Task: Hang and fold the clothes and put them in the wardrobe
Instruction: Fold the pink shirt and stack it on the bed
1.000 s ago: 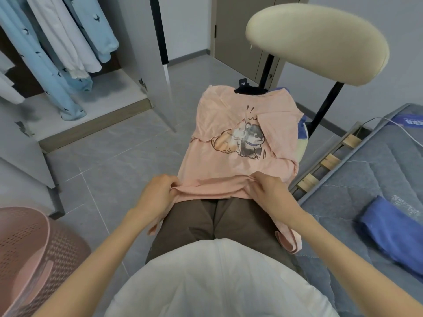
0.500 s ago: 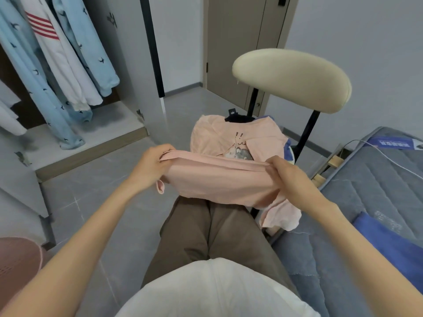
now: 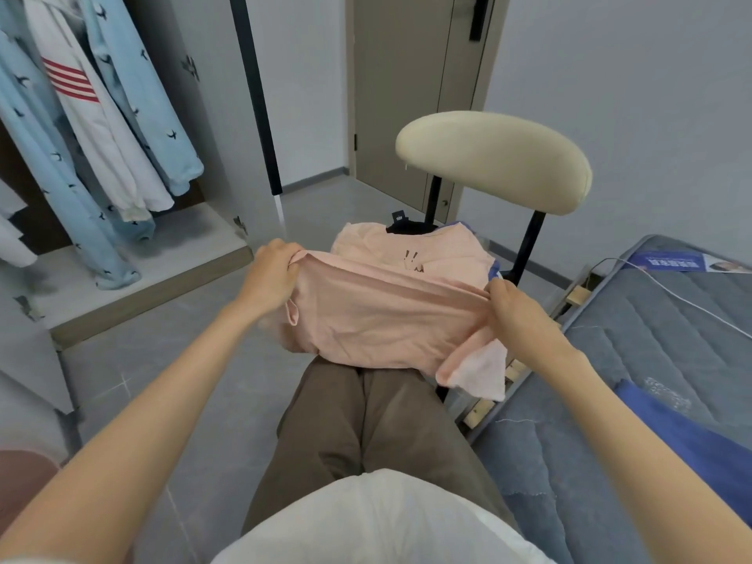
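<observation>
A pink T-shirt (image 3: 378, 315) with a cartoon print lies over the seat of a chair in front of my knees. My left hand (image 3: 270, 274) grips its lower hem at the left corner. My right hand (image 3: 514, 311) grips the hem at the right corner. The hem is lifted and stretched taut between both hands, folded up over the shirt's front, so most of the print is hidden. A sleeve hangs down below my right hand. The open wardrobe (image 3: 134, 254) is at the left, with light blue and white garments (image 3: 101, 128) hanging inside.
The chair has a cream backrest (image 3: 492, 156) on black posts, with dark and blue clothes under the pink shirt. A grey mattress (image 3: 651, 352) with a blue garment (image 3: 687, 437) is on my right. A pink laundry basket (image 3: 20, 478) shows at the lower left. A closed door (image 3: 407, 95) is beyond.
Both hands have raised the shirt's hem from near my knees and carried it up and forward over the shirt's front. The view has tilted upward.
</observation>
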`<state>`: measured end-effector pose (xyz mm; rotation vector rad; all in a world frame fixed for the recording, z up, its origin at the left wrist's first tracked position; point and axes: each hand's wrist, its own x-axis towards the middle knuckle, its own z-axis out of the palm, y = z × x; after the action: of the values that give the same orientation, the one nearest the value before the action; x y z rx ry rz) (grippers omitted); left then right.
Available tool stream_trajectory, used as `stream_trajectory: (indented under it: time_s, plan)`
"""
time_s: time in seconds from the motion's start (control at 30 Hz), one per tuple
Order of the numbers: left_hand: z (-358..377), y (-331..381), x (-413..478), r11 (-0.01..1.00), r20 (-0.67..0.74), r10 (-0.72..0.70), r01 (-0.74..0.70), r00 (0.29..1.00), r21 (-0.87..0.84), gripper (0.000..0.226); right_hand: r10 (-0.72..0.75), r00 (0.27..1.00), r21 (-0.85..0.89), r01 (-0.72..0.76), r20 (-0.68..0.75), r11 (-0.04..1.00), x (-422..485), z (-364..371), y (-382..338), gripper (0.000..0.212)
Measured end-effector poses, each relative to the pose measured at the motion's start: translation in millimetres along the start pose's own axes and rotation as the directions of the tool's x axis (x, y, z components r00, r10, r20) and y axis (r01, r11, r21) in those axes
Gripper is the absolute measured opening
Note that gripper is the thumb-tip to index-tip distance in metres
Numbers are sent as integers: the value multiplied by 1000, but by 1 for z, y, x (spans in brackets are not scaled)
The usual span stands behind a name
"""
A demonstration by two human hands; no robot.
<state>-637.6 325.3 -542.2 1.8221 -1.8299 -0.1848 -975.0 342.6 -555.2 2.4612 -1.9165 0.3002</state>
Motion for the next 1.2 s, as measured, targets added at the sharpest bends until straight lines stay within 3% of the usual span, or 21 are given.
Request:
stream_trajectory:
  time_s: [0.17, 0.27, 0.33, 0.47, 0.53, 0.67, 0.77, 0.87, 1.03, 1.2]
  plan:
    - [3, 6, 17, 977, -55, 21, -9, 998, 211, 32, 175, 984, -196, -175, -15, 965, 21, 2, 11, 40]
    - [4, 8, 27, 951, -108, 78, -42, 991, 307, 31, 221, 975, -362, -213, -18, 908, 39, -1, 20, 29]
    - [6, 10, 36, 945, -99, 57, -21, 993, 326, 30, 237, 970, -375, -237, -48, 896, 50, -4, 25, 23]
    - [11, 17, 63, 898, -75, -17, 48, 997, 438, 31, 307, 947, -220, -321, -94, 921, 80, -7, 30, 22]
    - [15, 18, 79, 907, -50, -53, 69, 997, 415, 33, 345, 936, -113, -350, -61, 930, 96, -7, 35, 22]
    - [26, 18, 120, 980, -6, -155, 155, 988, 126, 34, 450, 891, 255, -449, 59, 856, 136, -8, 48, 31]
    - [41, 20, 150, 966, 54, -245, 248, 968, -77, 35, 510, 858, 456, -479, 62, 750, 167, -5, 59, 31]
    - [60, 21, 179, 939, 66, -295, 302, 953, -162, 38, 531, 847, 477, -478, 29, 737, 198, 6, 73, 30]
    - [101, 13, 226, 957, -7, -289, 289, 957, -20, 29, 561, 828, 451, -495, -16, 743, 247, 38, 92, 30]
    - [145, -4, 262, 951, 11, -300, 300, 954, -76, 32, 533, 846, 403, -490, 5, 773, 281, 76, 107, 24]
